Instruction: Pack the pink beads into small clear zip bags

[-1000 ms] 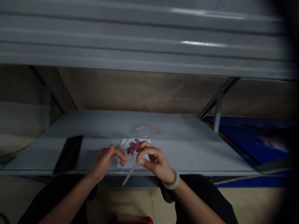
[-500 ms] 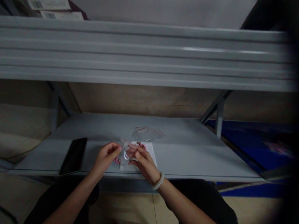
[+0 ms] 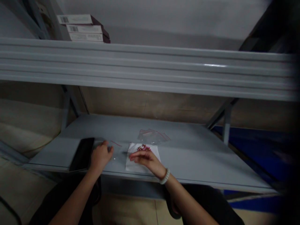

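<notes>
My left hand (image 3: 101, 154) rests low over the grey shelf board, fingers loosely bent and thumb apart, with nothing visible in it. Just right of it lies a clear zip bag (image 3: 115, 151) with a red strip along its top; whether the hand touches it is hard to see. My right hand (image 3: 147, 160), wearing a pale beaded bracelet (image 3: 165, 176), is stretched out open over a sheet of white paper (image 3: 136, 167). A small heap of pink and gold beads or trinkets (image 3: 144, 147) sits on the paper just beyond its fingers.
Several clear zip bags (image 3: 152, 136) lie behind the paper. A black phone or tablet (image 3: 82, 154) is left of my left hand. A ridged grey upper shelf edge (image 3: 150, 68) spans above the board (image 3: 194, 150), carrying stacked boxes (image 3: 85, 29).
My hands have moved apart. The clear bag that was between them now lies on the board beside my left hand. My right hand has let go, and the view has tilted up.
</notes>
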The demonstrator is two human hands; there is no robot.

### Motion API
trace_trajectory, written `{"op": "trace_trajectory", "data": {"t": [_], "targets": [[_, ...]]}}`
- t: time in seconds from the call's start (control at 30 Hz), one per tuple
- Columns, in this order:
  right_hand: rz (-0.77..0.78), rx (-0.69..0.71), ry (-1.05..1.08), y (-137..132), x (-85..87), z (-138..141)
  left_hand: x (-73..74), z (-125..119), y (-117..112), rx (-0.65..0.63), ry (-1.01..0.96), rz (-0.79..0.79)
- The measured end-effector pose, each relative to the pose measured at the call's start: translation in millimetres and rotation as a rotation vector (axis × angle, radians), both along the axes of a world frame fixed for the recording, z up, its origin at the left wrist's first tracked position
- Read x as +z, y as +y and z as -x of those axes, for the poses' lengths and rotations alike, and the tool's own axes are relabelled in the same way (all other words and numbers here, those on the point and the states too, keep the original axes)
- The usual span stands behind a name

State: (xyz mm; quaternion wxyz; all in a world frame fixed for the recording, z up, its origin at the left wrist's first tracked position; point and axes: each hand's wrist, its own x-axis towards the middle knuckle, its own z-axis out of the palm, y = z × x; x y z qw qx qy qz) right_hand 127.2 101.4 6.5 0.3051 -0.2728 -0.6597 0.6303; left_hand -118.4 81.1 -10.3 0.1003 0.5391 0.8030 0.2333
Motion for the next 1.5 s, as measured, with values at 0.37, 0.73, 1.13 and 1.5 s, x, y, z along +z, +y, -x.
{"op": "trace_trajectory", "data": {"t": [0.37,0.73,1.13,1.5], "targets": [[-0.978,-0.577,-0.905,63,-12.3,-77,4.7,-8,8,-0.078,0.268,0.196],[-1.225,-0.777,-0.479,42,-17.3,-43,16.9,-43,10,-0.091,-0.249,-0.278],[-1.028,-0.464,-0.178,-35,8.8,-20,16.2,-88,-9,-0.407,-1.154,-0.101],[0.211,-0.116,-0.043,-8,1.7,-43,24.4,-84,-20,-0.867,-0.832,0.183]]}}
